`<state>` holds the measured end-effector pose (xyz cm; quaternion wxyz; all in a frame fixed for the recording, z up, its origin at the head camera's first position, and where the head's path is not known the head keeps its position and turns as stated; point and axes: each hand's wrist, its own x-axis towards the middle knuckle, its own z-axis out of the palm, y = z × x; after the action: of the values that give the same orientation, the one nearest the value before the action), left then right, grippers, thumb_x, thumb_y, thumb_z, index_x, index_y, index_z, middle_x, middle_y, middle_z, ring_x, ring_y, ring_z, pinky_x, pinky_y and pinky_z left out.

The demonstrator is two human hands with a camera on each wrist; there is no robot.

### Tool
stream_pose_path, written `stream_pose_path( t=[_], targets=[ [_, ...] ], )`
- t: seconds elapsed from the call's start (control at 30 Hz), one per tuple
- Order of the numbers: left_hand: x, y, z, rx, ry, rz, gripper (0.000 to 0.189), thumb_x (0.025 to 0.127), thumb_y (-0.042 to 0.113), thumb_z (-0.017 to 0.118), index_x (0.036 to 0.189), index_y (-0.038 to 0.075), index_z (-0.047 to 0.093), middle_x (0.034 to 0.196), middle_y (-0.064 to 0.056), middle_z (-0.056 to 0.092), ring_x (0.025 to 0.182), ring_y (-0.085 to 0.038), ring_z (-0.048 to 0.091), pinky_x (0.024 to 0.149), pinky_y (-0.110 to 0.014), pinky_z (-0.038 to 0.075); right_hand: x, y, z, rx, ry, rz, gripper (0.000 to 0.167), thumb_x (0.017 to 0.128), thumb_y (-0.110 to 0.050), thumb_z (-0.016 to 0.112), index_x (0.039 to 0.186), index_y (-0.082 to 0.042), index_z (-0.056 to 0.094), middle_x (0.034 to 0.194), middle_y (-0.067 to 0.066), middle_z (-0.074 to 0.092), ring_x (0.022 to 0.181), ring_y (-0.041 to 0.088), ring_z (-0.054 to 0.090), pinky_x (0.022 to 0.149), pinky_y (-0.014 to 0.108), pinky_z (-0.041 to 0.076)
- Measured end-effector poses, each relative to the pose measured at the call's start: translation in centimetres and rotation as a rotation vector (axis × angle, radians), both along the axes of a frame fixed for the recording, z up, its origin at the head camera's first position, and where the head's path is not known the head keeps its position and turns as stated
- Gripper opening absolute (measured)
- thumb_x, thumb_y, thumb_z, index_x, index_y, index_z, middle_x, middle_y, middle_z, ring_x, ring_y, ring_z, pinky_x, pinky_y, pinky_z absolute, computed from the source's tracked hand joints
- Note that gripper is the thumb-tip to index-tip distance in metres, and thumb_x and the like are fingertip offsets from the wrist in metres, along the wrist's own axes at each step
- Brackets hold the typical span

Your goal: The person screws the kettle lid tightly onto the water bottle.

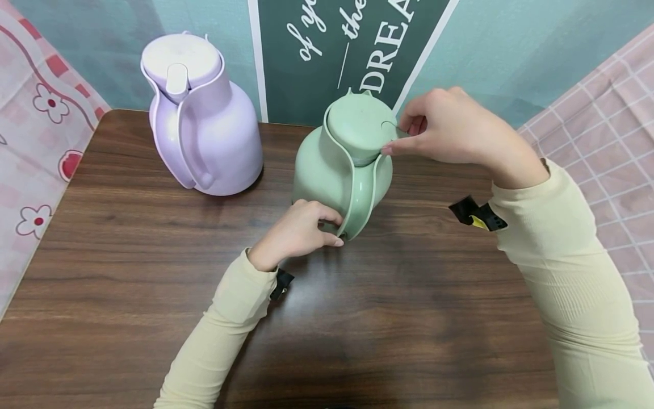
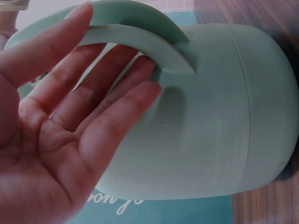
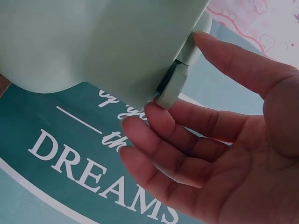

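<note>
A pale green thermos jug (image 1: 322, 165) stands tilted on the table, its handle towards me. My left hand (image 1: 301, 230) is at the handle's (image 1: 361, 196) lower end, thumb on one side and fingers on the other. The left wrist view has the fingers of the left hand (image 2: 60, 140) reaching under the handle (image 2: 135, 37). My right hand (image 1: 455, 128) grips the round lid (image 1: 360, 125) at its right edge, around a small tab. Up close, the right hand's (image 3: 219, 144) index finger touches the tab's (image 3: 175, 86) end while the thumb presses the lid's edge.
A lilac thermos jug (image 1: 225, 136) of the same shape stands to the left on the brown wooden table (image 1: 153, 272). Behind the table hangs a teal cloth with white lettering (image 1: 352, 45). Pink patterned cloths (image 1: 608, 113) hang along both sides.
</note>
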<state>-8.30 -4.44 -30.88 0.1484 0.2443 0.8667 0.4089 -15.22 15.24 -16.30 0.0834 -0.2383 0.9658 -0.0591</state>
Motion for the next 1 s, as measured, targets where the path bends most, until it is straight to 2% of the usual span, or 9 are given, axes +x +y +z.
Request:
stream_pose_path(
  t=[0.37, 0.6, 1.0],
  targets=[
    [-0.1, 0.0, 0.0, 0.002, 0.005, -0.005, 0.018, 0.074, 0.016, 0.076, 0.09, 0.011, 0.071, 0.084, 0.002, 0.066, 0.071, -0.01, 0.051, 0.068, -0.025, 0.042, 0.5, -0.5, -0.1, -0.032, 0.032, 0.002, 0.036, 0.077, -0.043, 0.069, 0.064, -0.01, 0.061, 0.059, 0.002, 0.053, 0.06, 0.017, 0.044, 0.055, 0.028, 0.034],
    [-0.1, 0.0, -0.1, 0.008, 0.001, -0.005, 0.018, 0.074, 0.016, 0.076, 0.09, 0.011, 0.071, 0.084, 0.001, 0.066, 0.072, -0.01, 0.051, 0.068, -0.025, 0.042, 0.8, -0.9, -0.1, -0.038, 0.023, -0.036, 0.039, 0.077, -0.044, 0.069, 0.059, -0.01, 0.06, 0.055, 0.002, 0.05, 0.058, 0.018, 0.043, 0.053, 0.029, 0.033],
    [0.0, 0.0, 0.0, 0.009, 0.002, -0.004, 0.016, 0.074, 0.017, 0.076, 0.088, 0.012, 0.071, 0.079, 0.006, 0.064, 0.068, -0.01, 0.049, 0.066, -0.024, 0.041, 1.2, -1.3, -0.4, -0.068, 0.039, -0.062, 0.042, 0.075, -0.044, 0.07, 0.053, -0.01, 0.059, 0.05, 0.0, 0.046, 0.054, 0.017, 0.041, 0.05, 0.029, 0.032]
  ],
)
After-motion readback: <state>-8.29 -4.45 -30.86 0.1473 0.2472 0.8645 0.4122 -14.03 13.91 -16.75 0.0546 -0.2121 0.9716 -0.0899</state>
